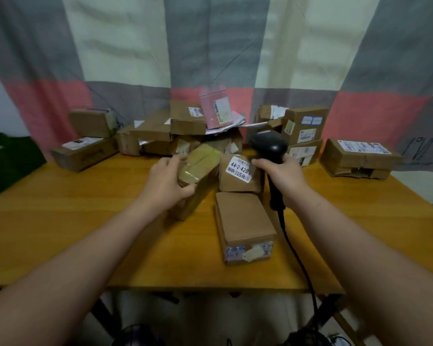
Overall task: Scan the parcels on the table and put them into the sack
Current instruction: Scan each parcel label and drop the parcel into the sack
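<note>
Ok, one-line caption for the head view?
Left hand grips a tape-wrapped brown cardboard parcel; right hand holds a black handheld scanner.

Back-row parcel labels [306,135] — too blurred to read.

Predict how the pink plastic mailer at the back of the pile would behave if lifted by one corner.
Probably floppy: the pink mailer looks thin and translucent, and is propped up among boxes. Likely light, since it looks flat. Its smooth film may slip.
</note>
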A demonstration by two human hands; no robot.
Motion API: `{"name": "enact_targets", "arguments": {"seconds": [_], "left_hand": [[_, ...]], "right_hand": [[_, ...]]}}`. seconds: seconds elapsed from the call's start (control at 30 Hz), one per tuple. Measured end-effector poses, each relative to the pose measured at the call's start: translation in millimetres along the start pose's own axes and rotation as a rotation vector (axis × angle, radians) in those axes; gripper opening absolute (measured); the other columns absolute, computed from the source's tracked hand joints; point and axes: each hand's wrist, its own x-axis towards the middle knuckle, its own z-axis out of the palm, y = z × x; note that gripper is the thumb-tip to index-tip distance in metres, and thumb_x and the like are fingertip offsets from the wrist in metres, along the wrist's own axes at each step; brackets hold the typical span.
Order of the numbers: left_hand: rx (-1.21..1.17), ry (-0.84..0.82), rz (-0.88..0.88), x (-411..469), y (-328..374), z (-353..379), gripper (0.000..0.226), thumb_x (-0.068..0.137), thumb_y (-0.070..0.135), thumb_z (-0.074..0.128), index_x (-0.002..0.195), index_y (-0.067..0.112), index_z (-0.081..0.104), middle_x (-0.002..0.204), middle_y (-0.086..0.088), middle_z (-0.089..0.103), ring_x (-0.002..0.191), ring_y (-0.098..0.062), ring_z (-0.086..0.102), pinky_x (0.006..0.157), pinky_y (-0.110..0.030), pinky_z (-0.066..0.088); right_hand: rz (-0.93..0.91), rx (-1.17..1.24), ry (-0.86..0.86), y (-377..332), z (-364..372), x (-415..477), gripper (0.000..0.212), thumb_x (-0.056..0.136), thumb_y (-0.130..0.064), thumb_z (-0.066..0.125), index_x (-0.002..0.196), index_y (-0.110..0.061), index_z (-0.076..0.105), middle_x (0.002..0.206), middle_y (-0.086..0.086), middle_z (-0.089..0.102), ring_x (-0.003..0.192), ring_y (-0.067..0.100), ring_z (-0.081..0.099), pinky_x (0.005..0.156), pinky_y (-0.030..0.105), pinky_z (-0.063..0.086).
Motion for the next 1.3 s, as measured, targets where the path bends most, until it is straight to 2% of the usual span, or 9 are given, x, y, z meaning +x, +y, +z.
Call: {"name": "enact_targets", "arguments": {"seconds": [0.2,0.37,0.5,0.6,0.7,0.83,1.0,1.2,1.3], "left_hand": [[0.320,0.028,0.157,-56,-26,-25,0.070,0.078,0.030,0.072,0.140,0.027,0.039,0.146,-0.008,0.031,0.134,-0.027,0.026,0.111,-0.047,0.024],[0.361,-0.161,0.296,-106,-46,-18,0.074,0.084,0.052,0.062,0.147,0.031,0.028,0.145,0.001,0.035,0.134,-0.020,0.030,0.109,-0.039,0.022],[0.161,0.055,-0.008,-97,-53,-18,0.075,0.083,0.064,0.052,0.145,0.025,0.035,0.147,-0.009,0.037,0.136,-0.028,0.028,0.109,-0.045,0.024],[0.096,-0.093,-0.366,-79,-61,-21,0.101,0.071,0.079,0.054,0.150,0.024,0.022,0.152,-0.017,0.024,0.140,-0.036,0.018,0.111,-0.047,0.022],[0.039,-0.242,-0.438,-69,-61,-22,0.112,0.062,0.082,0.060,0.151,0.027,0.019,0.144,-0.015,0.026,0.134,-0.037,0.021,0.106,-0.047,0.028],[0.185,-0.279,-0.430,-72,-50,-16,0.134,0.042,0.098,0.039,0.150,0.021,0.019,0.144,-0.016,0.029,0.133,-0.035,0.024,0.101,-0.048,0.031],[-0.015,-0.242,-0.464,-73,-55,-19,0.091,0.075,0.072,0.057,0.136,0.005,0.043,0.135,-0.015,0.052,0.121,-0.033,0.048,0.096,-0.039,0.041],[-0.642,-0.150,-0.518,-86,-55,-12,0.049,0.085,0.039,0.069,0.115,0.015,0.038,0.101,-0.001,0.058,0.076,-0.008,0.053,0.047,-0.008,0.041],[-0.894,-0.080,-0.599,-88,-50,-8,0.039,0.090,0.046,0.060,0.107,0.020,0.037,0.095,-0.001,0.062,0.077,-0.009,0.057,0.054,-0.021,0.045]], "right_hand": [[-0.057,-0.182,-0.228,-38,8,-54,0.012,0.077,-0.029,0.074,0.086,-0.025,0.068,0.088,0.000,0.067,0.085,0.012,0.060,0.066,0.027,0.045],[-0.002,-0.165,-0.306,-25,31,-102,0.016,0.074,-0.031,0.078,0.085,-0.030,0.066,0.090,-0.002,0.067,0.086,0.011,0.059,0.069,0.027,0.046],[0.005,-0.186,-0.311,-1,54,-118,0.012,0.078,-0.029,0.076,0.086,-0.028,0.068,0.080,-0.008,0.065,0.078,0.000,0.059,0.059,0.015,0.043],[-0.053,-0.323,-0.290,16,62,-119,0.022,0.079,-0.034,0.075,0.092,-0.017,0.072,0.087,0.005,0.068,0.094,0.019,0.062,0.077,0.032,0.051],[-0.112,-0.429,-0.205,24,59,-113,0.023,0.077,-0.040,0.074,0.089,-0.021,0.070,0.090,0.008,0.068,0.104,0.028,0.058,0.093,0.048,0.047],[-0.145,-0.512,-0.130,24,52,-104,0.018,0.078,-0.039,0.071,0.076,-0.023,0.064,0.079,0.004,0.064,0.101,0.031,0.058,0.091,0.047,0.047],[-0.112,-0.340,-0.281,24,67,-114,0.011,0.080,-0.030,0.074,0.081,-0.027,0.063,0.070,-0.011,0.058,0.069,0.003,0.055,0.053,0.017,0.035],[0.256,0.149,-0.376,28,89,-127,0.021,0.082,-0.018,0.072,0.102,-0.020,0.066,0.104,0.008,0.070,0.095,0.026,0.066,0.083,0.040,0.057],[0.217,0.219,-0.340,30,88,-127,0.025,0.084,-0.016,0.071,0.108,-0.020,0.064,0.108,0.008,0.068,0.100,0.030,0.065,0.080,0.040,0.058]]}}
